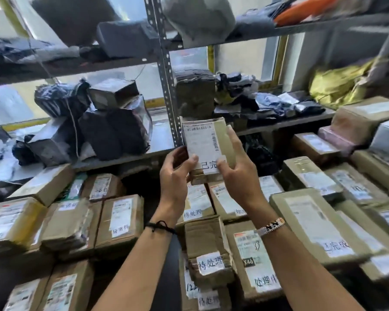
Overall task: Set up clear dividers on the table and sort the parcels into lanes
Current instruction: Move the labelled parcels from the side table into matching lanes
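I hold a small brown cardboard parcel [208, 140] upright in front of me, label side facing me, above the table. My left hand [177, 169] grips its lower left edge, thumb across the white label. My right hand [236, 167] grips its right side, fingers behind and thumb on the front. The table below is covered with several brown parcels in rows, such as a left group [119, 218], a middle stack [207, 248] and a large box at the right [310, 223]. Many carry handwritten white stickers. No clear dividers are visible.
A grey metal shelf rack [166, 86] stands behind the table, loaded with black and grey bagged parcels [112, 131]. More boxes pile up at the right [357, 122], with a yellow bag [337, 84] above them. A dark gap [164, 279] of table shows between the left and middle rows.
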`<state>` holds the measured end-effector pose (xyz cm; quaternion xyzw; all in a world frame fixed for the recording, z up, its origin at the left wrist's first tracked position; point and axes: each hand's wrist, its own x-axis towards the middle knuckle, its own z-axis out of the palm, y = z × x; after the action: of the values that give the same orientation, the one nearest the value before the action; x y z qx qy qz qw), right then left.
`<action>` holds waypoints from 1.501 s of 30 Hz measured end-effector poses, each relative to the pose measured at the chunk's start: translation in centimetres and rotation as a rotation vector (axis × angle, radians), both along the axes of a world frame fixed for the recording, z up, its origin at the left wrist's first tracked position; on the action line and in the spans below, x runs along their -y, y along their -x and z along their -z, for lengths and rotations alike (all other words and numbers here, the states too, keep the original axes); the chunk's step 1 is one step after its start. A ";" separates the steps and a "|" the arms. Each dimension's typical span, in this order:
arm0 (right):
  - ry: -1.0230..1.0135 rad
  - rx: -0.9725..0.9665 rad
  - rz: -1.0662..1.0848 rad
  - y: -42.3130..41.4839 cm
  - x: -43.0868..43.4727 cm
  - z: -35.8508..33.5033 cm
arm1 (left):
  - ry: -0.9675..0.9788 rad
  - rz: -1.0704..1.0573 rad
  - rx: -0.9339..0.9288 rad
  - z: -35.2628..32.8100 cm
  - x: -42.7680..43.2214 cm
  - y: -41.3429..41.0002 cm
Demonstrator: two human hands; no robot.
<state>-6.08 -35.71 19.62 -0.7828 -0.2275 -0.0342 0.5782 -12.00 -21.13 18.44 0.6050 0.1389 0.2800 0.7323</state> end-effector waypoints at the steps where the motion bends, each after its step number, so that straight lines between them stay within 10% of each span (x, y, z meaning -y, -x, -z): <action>1: 0.092 0.069 0.051 -0.4 0.7 0.2 | -0.008 0.024 -0.008 0.3 1.1 -0.9; 12: 0.498 -0.066 0.299 -7.7 12.5 2.1 | -0.129 0.402 -0.200 3.5 11.4 -7.9; 22: 0.765 -0.194 0.166 -18.8 14.7 6.9 | -0.215 0.146 -0.392 7.4 9.7 -8.4; 45: 1.038 -0.102 0.107 -16.0 13.6 7.6 | -0.291 -0.044 -0.352 5.3 8.7 -6.4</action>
<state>9.92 -49.27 12.03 -0.9775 -0.1457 0.0918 0.1219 -5.60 -29.87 13.09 0.7407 0.2358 0.2031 0.5954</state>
